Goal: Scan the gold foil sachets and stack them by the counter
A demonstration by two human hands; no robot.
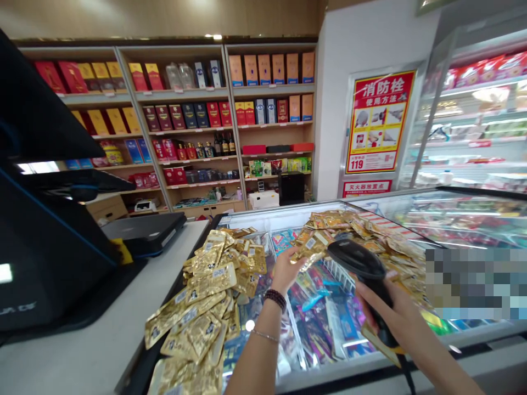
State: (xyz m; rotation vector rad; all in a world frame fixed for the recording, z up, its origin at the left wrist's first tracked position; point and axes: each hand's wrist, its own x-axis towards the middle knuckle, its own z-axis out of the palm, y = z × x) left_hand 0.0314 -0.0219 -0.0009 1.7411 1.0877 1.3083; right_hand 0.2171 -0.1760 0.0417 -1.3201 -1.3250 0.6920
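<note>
In the shop, a chest freezer (288, 207) carries gold sachets (201, 307) in two heaps. The left hand (283, 270) grip pinches a sachet bunch (308, 249). The right hand (381, 310) grip closes around a black barcode scanner (362, 263), just beside the bunch.

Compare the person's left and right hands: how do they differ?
The left hand holds gold sachets, while the right hand grips a black scanner. The left hand has a beaded bracelet at its wrist; the right hand's wrist shows none. Both hands reach over the freezer.
</note>
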